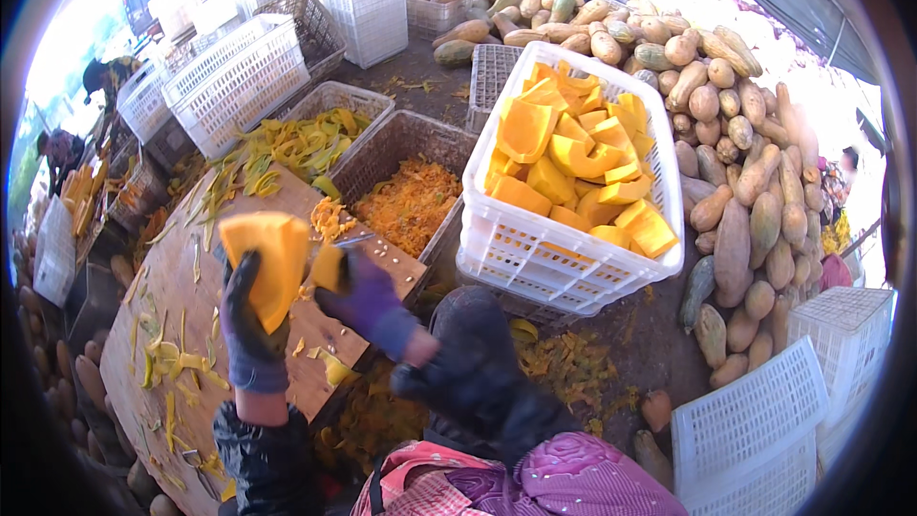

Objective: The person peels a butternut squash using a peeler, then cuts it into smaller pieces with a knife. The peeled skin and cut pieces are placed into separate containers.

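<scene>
My left hand (254, 322), in a dark-palmed knit glove, is closed around a large peeled piece of pumpkin (272, 254), held upright above the wooden board. Just right of it, my right hand (365, 297), in a purple and dark glove, grips a smaller orange piece of pumpkin (327, 267); motion blurs this hand. A thin metal tool (354, 239) shows beside the right hand; whether the hand touches it cannot be told. Scraped pulp (331, 218) and pale seeds lie on the wooden board (251, 401), with peel strips scattered over it.
A white plastic crate (573, 269) heaped with cut pumpkin stands at the right. Beyond the board are a crate of pulp (415, 204) and a crate of peel (308, 140). Whole pumpkins (763, 222) are piled at the right. Empty crates (752, 408) stand lower right. People work in the background.
</scene>
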The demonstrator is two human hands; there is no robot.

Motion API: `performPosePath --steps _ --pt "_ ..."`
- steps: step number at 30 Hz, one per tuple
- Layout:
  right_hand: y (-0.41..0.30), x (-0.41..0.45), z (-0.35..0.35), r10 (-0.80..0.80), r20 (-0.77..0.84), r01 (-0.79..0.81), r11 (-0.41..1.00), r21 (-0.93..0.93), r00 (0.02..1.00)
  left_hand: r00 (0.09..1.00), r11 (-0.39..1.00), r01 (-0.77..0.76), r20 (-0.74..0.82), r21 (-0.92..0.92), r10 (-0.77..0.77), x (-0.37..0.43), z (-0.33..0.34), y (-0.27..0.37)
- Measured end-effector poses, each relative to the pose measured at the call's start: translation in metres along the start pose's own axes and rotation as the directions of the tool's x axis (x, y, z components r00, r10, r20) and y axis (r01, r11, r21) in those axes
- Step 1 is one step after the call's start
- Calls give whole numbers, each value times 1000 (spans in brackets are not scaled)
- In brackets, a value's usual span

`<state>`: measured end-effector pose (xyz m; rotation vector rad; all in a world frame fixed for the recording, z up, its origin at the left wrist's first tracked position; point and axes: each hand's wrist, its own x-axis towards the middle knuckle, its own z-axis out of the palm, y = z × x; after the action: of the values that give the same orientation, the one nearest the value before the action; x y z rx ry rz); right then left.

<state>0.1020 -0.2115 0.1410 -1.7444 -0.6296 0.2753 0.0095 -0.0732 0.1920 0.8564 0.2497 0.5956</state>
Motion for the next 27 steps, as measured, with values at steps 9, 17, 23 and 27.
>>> performPosePath --steps 9,17,23,27 --pt "-8 -47 -293 -566 -452 64 669 -741 690 657 146 -751 751 644 64 42 251 -130" --pt "5 3 -351 -420 -189 -90 244 -966 887 771 434 -612 622 662 140 -10 150 -83" --pt "12 77 -341 -342 -210 -6 511 -859 916 911 293 -327 217 899 350 -71 -56 21" --pt "-1 136 -313 55 -17 -38 407 -913 998 845 530 -105 -205 842 493 -143 -181 87"
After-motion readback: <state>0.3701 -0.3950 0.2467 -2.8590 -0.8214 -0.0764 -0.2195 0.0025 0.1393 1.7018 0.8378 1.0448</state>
